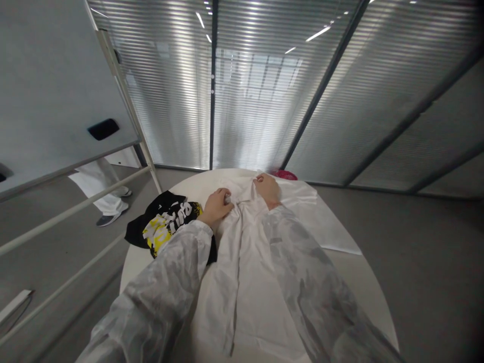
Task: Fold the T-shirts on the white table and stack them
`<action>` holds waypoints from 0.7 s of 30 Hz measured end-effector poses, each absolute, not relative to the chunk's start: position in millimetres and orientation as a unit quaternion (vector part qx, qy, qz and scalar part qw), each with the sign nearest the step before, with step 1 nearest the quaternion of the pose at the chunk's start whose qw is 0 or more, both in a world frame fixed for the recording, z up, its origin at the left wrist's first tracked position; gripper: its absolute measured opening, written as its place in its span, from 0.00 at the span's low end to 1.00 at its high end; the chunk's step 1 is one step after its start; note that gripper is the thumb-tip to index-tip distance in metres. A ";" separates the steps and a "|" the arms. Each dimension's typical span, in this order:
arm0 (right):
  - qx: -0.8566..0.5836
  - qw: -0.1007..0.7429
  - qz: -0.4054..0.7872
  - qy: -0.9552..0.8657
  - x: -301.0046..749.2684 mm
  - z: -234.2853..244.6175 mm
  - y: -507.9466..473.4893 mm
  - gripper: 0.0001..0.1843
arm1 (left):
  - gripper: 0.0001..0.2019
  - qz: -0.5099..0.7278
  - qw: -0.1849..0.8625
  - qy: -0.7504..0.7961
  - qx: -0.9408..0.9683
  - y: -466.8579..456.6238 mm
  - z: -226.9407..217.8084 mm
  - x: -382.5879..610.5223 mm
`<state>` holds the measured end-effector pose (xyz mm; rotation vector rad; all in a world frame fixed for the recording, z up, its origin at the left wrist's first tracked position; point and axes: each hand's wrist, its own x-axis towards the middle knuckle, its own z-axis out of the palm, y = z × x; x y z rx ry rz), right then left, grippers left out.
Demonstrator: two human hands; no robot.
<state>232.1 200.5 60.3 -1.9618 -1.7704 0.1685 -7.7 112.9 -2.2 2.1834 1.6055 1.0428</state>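
Observation:
A white button-up shirt (245, 262) lies spread lengthwise on a round white table (363, 282), its collar at the far end. My left hand (217, 204) is closed, pinching the shirt fabric near the collar on the left. My right hand (267, 189) is closed too, gripping the collar area on the right. Both forearms wear translucent white sleeves and reach out over the shirt.
A black garment with yellow and white print (166, 224) lies on the table's left side. A red object (284, 175) peeks past the far edge. A whiteboard on a stand (56, 85) is at left, with another person's legs and shoes (108, 201) behind it. Glass walls with blinds stand beyond.

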 end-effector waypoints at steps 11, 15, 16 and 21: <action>-0.596 0.245 -0.061 -0.763 215.0 52.8 172.0 0.21 | 0.26 0.278 0.076 0.551 0.783 112.2 -10.5 -7.2; -0.497 0.117 -0.031 -0.859 212.1 44.2 149.9 0.19 | 0.31 0.263 0.063 0.568 0.778 109.8 -12.5 -6.5; -0.492 0.097 -0.027 -0.865 214.5 40.8 145.1 0.21 | 0.31 0.263 0.063 0.574 0.773 109.8 -13.1 -6.3; -0.510 0.083 -0.051 -0.855 229.7 31.5 120.8 0.29 | 0.27 0.278 0.061 0.611 0.739 111.8 -14.7 -6.3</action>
